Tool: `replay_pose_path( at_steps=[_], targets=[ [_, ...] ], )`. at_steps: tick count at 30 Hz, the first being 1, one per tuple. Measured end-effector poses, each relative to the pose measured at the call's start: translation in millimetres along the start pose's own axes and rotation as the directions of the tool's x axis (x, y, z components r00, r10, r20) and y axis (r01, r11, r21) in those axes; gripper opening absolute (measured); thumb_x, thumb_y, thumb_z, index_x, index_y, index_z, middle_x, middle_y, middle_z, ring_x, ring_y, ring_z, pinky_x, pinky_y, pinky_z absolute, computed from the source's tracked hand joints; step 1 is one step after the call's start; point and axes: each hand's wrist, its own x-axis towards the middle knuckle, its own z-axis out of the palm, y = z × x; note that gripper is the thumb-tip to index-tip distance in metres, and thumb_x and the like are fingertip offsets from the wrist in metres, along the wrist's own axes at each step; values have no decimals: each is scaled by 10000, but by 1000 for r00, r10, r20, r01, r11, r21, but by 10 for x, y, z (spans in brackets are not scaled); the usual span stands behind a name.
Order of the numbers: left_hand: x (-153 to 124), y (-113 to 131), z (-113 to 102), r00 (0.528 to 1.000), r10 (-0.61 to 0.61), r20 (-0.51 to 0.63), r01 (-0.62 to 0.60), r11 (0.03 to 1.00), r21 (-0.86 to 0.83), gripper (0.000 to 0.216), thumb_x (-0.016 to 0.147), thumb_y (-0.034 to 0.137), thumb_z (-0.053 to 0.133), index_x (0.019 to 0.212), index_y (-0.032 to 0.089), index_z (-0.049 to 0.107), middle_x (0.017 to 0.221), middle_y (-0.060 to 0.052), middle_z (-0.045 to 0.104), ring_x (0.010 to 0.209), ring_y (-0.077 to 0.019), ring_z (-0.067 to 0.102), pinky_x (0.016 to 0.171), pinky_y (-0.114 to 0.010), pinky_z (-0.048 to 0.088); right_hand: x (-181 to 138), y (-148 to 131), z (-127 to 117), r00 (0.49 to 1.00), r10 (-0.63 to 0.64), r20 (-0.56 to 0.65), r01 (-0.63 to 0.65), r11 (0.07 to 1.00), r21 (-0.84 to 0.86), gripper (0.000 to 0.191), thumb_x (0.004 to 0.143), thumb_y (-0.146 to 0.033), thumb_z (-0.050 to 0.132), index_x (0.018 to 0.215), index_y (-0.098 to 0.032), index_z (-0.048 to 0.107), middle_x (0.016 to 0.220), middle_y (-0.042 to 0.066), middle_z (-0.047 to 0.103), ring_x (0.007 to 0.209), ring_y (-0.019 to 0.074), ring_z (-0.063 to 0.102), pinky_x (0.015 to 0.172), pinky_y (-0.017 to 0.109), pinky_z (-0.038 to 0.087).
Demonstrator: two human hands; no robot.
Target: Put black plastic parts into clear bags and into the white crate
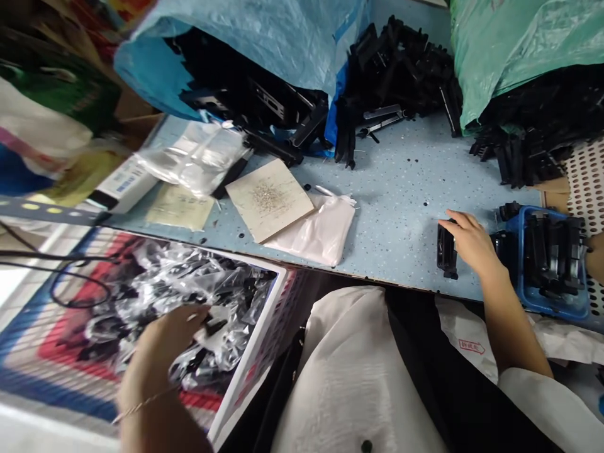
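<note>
Low on the left, my left hand (172,330) is over a white-rimmed basket (278,289) of bagged black parts (155,277). Motion smears its fingers, and a clear bag with something black in it lies right by the fingertips; whether they grip it I cannot make out. On the right of the blue speckled table (391,214), my right hand (474,245) has its thumb and fingers closed about a black plastic part (446,251) near the front edge. Beside that wrist stands a blue tray (522,251) holding several black parts (552,251).
Blue (264,38) and green (519,56) bags spill black parts at the back, with a loose heap (401,69) and pliers (382,123) between them. A square board (268,198) overlaps a stack of plastic bags (316,233). Another person's hand (595,255) is at the right edge.
</note>
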Motion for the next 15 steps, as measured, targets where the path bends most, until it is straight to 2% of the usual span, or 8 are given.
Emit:
replay_pose_path(
  at_steps=[2,3,5,7,8,10,13,15],
  targets=[
    [205,181,221,988,-44,-149,33,996,-78,163,698,373,591,586,268,645,514,-55,649,424,-262,589,463,-417,533,44,123,67,995,-76,72,80,995,-58,597,859,-3,371,1340,-200,664,1500,107,567,1322,333,545,1013,534,536],
    [300,362,318,983,-36,-178,19,995,-98,182,731,377,590,622,256,671,565,-60,680,480,-260,624,507,-405,550,56,153,85,991,-95,95,101,993,-68,576,868,-18,368,1327,-186,671,1502,108,567,1287,332,574,1002,528,541],
    [475,852,501,979,45,-200,-76,985,-153,235,834,391,570,782,241,744,769,-68,759,703,-268,714,679,-401,599,64,172,86,987,-115,116,122,991,-55,515,899,-69,385,1299,-184,687,1478,103,593,1204,319,629,969,496,555],
    [643,1421,677,958,147,-244,-203,953,-224,275,922,383,540,932,225,764,964,-83,768,909,-251,721,875,-384,588,65,147,59,984,-130,121,130,991,2,431,939,-157,431,1271,-211,700,1390,97,659,1113,300,673,900,449,570],
    [729,1694,758,939,218,-267,-286,925,-250,269,939,359,540,965,206,760,1011,-100,754,951,-246,709,913,-377,576,67,119,45,983,-131,127,126,991,46,392,957,-213,455,1261,-225,703,1326,96,693,1061,290,691,859,427,573],
    [905,2138,883,917,257,-306,-332,916,-227,193,914,303,601,944,179,746,1050,-136,713,986,-264,680,914,-393,564,71,30,36,984,-110,138,88,983,159,347,975,-320,498,1235,-237,713,1204,96,735,972,278,708,802,396,567],
    [1142,2420,923,943,195,-271,-264,932,-250,118,864,203,634,756,182,679,934,-119,674,938,-266,655,835,-385,546,77,-184,89,987,-4,163,-70,892,446,326,959,-412,558,1164,-233,738,1080,85,756,908,261,711,777,373,556],
    [1258,2380,868,975,125,-186,-189,907,-378,133,822,209,673,697,189,633,819,-70,654,823,-229,641,750,-343,518,87,-390,159,969,74,234,-220,684,696,319,905,-439,645,1112,-221,750,967,65,761,821,236,708,727,353,557]
  ],
)
